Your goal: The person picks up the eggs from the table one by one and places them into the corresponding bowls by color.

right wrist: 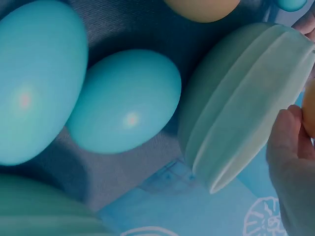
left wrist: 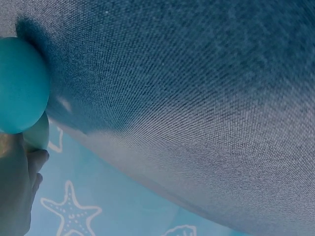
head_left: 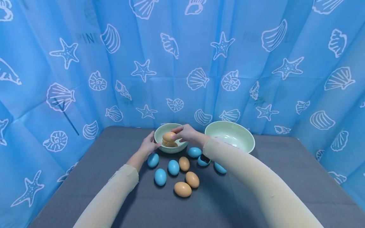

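Note:
My right hand (head_left: 188,133) pinches a brown egg (head_left: 169,136) between thumb and fingers, over the smaller pale green bowl (head_left: 182,146). Beneath that egg, more brown egg (head_left: 172,144) shows inside the bowl, partly covered. The left hand (head_left: 149,145) holds this bowl at its left side, thumb at the front rim and fingers along the outer wall. Close below the left hand lies a blue egg (head_left: 153,160), large in the left wrist view. In the right wrist view the fingers (right wrist: 283,135) stand at the bowl's rim, with the held egg (right wrist: 309,109) cut off by the frame edge.
A larger pale green bowl (head_left: 248,141) stands to the right, partly behind the right sleeve. Several blue eggs (head_left: 173,167) and three brown eggs (head_left: 182,189) lie on the grey cloth (head_left: 142,202) in front of the bowls. A blue shell-print curtain (head_left: 182,63) hangs behind the table.

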`<state>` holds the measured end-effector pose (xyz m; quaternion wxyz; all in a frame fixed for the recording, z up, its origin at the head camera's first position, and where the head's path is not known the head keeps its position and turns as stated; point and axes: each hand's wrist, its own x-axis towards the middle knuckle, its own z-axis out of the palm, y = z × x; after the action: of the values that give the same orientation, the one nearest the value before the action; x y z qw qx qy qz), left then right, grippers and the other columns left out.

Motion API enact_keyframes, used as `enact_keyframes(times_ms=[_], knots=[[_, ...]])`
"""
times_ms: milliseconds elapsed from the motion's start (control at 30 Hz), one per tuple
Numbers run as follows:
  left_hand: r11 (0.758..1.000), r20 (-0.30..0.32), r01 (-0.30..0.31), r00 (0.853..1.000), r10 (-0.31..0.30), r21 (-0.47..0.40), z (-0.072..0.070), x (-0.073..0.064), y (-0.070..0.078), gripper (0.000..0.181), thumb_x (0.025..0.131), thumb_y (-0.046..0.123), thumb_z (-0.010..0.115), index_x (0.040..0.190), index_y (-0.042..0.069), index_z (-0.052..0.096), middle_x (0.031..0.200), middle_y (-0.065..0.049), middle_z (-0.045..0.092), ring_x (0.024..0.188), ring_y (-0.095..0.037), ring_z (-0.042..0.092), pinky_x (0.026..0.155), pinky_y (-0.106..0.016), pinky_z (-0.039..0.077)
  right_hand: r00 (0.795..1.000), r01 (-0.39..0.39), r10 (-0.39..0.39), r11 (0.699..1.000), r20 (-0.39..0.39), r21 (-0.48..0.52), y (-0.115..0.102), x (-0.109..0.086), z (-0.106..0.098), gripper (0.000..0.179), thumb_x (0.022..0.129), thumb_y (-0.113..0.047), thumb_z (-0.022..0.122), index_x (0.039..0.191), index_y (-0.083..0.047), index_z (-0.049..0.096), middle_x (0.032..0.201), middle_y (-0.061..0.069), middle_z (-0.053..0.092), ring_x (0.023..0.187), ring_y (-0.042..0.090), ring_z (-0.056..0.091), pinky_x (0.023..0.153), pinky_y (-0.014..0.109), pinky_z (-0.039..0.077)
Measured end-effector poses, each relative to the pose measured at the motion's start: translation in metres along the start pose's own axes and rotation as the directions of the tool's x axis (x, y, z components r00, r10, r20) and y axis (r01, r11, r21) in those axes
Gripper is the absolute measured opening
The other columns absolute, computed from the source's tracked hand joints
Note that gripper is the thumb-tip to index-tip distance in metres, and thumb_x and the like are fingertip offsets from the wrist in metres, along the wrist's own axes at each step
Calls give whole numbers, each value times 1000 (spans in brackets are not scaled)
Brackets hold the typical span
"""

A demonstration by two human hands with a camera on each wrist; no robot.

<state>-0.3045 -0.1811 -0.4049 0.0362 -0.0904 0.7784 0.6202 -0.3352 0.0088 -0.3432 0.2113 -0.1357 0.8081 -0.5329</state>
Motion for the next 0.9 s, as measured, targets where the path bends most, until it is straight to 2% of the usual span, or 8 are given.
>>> enact_keyframes(times_ms=[333, 533, 733, 900], knots=[[999, 8, -32, 999, 31, 15, -1, 2, -2, 79, 95, -3, 58, 157, 8, 10, 161, -13, 12, 147, -30, 11, 116, -44, 22, 997, -5, 3, 1000, -75, -25, 7, 17, 21, 38, 90, -7, 69, 127, -1, 62, 126, 13, 62, 115, 29, 58, 98, 47, 47], [999, 18, -46, 999, 46, 14, 0, 1, -1, 78, 94, -4, 59, 156, 8, 13, 161, -14, 14, 146, -31, 13, 116, -44, 23, 994, -17, 11, 998, -112, -54, 12, 26, 32, 35, 88, -5, 71, 122, 0, 66, 120, 13, 65, 110, 27, 59, 95, 41, 50], [999, 13, -51, 999, 51, 7, -2, 1, -1, 79, 92, -5, 60, 156, 5, 14, 161, -14, 13, 146, -31, 13, 117, -43, 21, 994, -32, 26, 998, -105, -56, 13, 32, 35, 37, 87, -2, 71, 123, 0, 66, 123, 14, 63, 115, 27, 57, 99, 37, 48], [999, 3, -38, 999, 38, 1, -3, 4, -1, 80, 92, -5, 60, 156, 5, 13, 161, -13, 13, 146, -31, 13, 117, -44, 20, 996, -19, 9, 994, -89, -109, 15, 37, 37, 36, 84, 1, 73, 119, -1, 68, 116, 13, 66, 106, 25, 60, 90, 33, 52]])
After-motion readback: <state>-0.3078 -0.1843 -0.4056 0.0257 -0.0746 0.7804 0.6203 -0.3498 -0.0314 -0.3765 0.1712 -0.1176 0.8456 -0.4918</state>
